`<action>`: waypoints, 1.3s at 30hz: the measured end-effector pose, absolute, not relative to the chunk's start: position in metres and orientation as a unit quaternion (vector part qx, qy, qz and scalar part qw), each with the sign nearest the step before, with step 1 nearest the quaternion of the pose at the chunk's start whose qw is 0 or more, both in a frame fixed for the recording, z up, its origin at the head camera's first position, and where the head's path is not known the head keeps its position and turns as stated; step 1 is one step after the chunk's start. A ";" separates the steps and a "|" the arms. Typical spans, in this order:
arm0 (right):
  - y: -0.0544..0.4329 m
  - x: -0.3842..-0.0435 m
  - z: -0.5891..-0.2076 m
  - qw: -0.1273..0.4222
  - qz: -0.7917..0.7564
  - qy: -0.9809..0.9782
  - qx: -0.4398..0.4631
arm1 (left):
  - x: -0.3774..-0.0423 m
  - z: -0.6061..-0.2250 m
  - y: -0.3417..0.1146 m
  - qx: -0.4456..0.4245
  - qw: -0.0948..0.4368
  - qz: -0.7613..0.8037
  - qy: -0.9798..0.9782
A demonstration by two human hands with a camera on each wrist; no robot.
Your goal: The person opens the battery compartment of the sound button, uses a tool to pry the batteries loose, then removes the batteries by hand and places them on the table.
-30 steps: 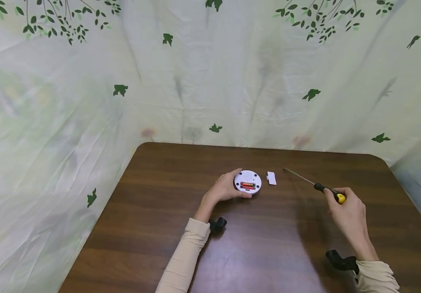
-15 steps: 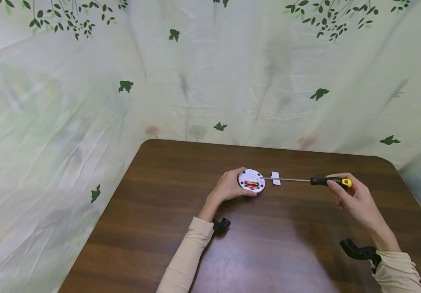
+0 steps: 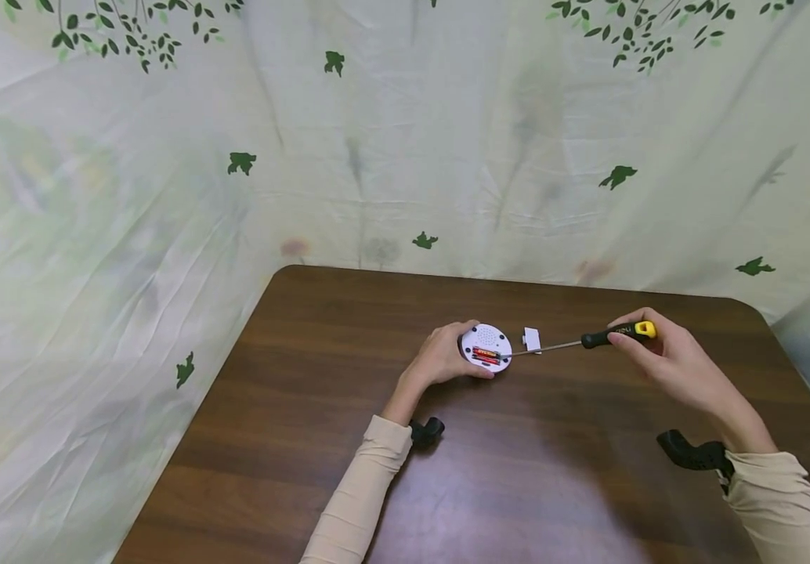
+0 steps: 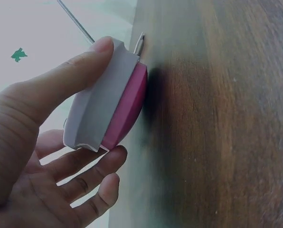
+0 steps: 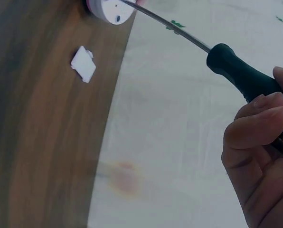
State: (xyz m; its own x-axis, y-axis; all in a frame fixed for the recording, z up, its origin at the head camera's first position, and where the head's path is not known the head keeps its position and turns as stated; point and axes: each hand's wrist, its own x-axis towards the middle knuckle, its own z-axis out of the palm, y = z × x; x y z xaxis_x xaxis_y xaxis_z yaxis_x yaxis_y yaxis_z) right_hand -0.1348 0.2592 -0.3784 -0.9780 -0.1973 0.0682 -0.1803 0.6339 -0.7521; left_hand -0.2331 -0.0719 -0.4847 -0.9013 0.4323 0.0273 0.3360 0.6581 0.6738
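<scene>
The person's hands were apart, each holding one object. The left hand (image 3: 442,354) gripped a round white plastic device with a pink domed back (image 3: 484,337), thumb on the near edge and fingers around the far side. The device was over the middle of the dark brown wooden desk (image 3: 306,376), its perforated white face turned up; contact with the desk could not be told. Red cylindrical batteries (image 3: 486,356) lay in the uncovered compartment of that face.

The right hand (image 3: 683,364) held a slim metal-shafted screwdriver with a black and yellow handle (image 3: 620,334), fingers and thumb around the handle. Its tip was at the right end of the batteries; exact contact was unclear. A small white rectangular plastic cover (image 3: 532,339) lay on the desk just right of the device, the shaft crossing its near end in the head view.
</scene>
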 end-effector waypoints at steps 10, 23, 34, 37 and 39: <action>0.279 -0.156 -0.405 0.027 -0.487 0.863 -0.131 | -0.239 -0.492 -0.079 0.195 0.080 0.392 0.896; 0.297 -0.138 -0.469 0.148 -0.709 0.688 0.050 | -0.241 -0.495 -0.081 0.191 0.079 0.407 0.890; 0.288 -0.120 -0.460 0.080 -0.723 0.687 0.001 | -0.240 -0.497 -0.081 0.201 0.094 0.408 0.885; 0.287 -0.117 -0.450 0.057 -0.705 0.707 -0.011 | -0.239 -0.496 -0.080 0.209 0.094 0.402 0.886; 0.285 -0.115 -0.443 0.046 -0.673 0.738 -0.017 | -0.240 -0.496 -0.079 0.210 0.095 0.407 0.884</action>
